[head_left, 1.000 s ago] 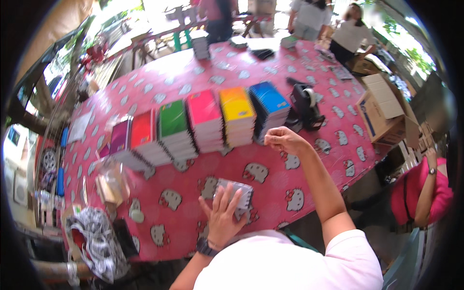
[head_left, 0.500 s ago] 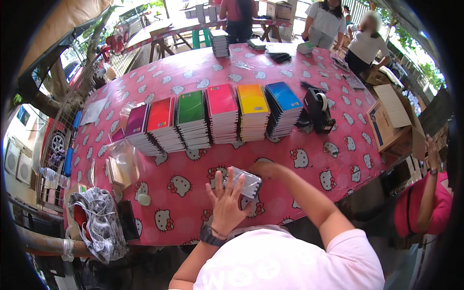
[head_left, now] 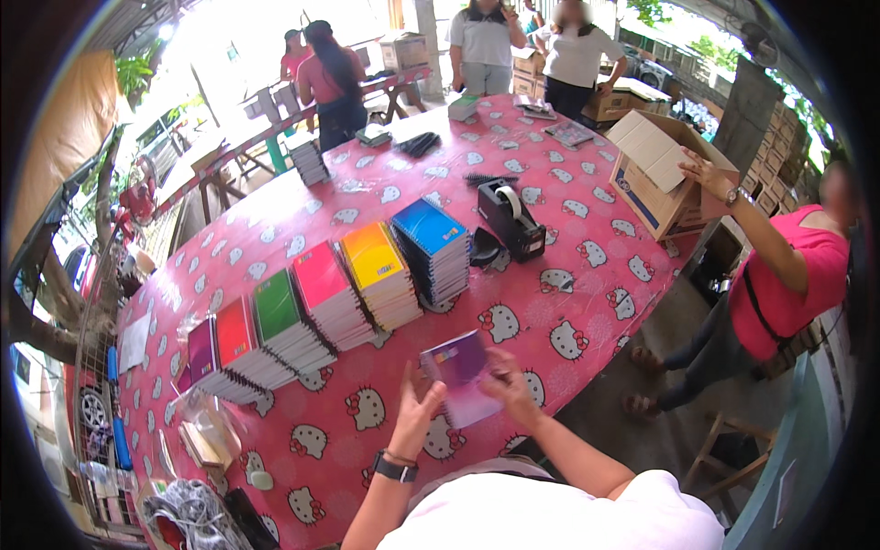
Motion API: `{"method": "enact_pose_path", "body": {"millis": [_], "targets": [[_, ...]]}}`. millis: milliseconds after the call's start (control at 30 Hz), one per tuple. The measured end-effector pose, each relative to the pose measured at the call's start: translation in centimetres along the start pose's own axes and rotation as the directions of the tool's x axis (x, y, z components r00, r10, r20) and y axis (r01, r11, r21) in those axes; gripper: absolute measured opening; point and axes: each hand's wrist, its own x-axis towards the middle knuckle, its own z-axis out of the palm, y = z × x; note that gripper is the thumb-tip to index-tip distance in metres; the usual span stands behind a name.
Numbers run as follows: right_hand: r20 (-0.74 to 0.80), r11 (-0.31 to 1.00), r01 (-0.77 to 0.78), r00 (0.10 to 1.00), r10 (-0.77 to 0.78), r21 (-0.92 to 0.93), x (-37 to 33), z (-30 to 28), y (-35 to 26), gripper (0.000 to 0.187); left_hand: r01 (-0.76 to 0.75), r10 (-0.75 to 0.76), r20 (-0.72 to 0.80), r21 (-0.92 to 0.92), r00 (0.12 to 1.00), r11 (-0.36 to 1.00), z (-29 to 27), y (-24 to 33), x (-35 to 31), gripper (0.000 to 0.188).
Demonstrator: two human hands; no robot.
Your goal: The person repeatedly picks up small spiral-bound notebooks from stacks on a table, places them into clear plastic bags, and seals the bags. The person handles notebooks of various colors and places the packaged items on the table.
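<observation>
A purple spiral notebook (head_left: 458, 371) is held up in front of me, above the near side of the table; its lower part looks pale and glossy. Along its right edge, my right hand (head_left: 511, 387) grips it with bent fingers. My left hand (head_left: 420, 412), a dark watch on its wrist, holds the left edge with thumb and fingers. Beyond my hands, spiral notebooks stand in a row of stacks: purple (head_left: 202, 348), red (head_left: 236, 332), green (head_left: 277, 305), pink (head_left: 323, 277), yellow (head_left: 372, 255) and blue (head_left: 429, 226).
A black tape dispenser (head_left: 511, 220) stands right of the blue stack. An open cardboard box (head_left: 646, 197) sits at the table's right edge, with a person in pink (head_left: 788, 284) touching it. Plastic wrap (head_left: 215, 422) and a grey patterned cloth (head_left: 188, 518) lie at left. Other people stand beyond the table.
My view has turned to the right. The small bundle under my spread left hand has given way to a purple notebook, now held up between both hands. The person in pink now reaches the box.
</observation>
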Motion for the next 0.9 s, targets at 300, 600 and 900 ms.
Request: {"method": "enact_pose_path", "body": {"millis": [300,600,900], "targets": [[-0.634,0.914,0.036,0.709,-0.308,-0.404,12.4,-22.9,-4.8,0.047,0.040,-0.026,-0.125,0.112,0.992,0.993,-9.7,0.1,-3.7,0.041],[-0.298,0.201,-0.308,0.951,0.079,-0.930,24.2,-31.2,-7.7,0.072,-0.094,0.114,-0.373,0.071,0.921,0.993,-15.5,-0.7,-5.9,0.035],[0.569,0.397,0.528,0.822,-0.018,-0.751,12.6,5.5,-1.9,0.017,0.470,0.904,-0.413,0.823,0.110,0.318,-33.6,2.7,-5.0,0.031]]}}
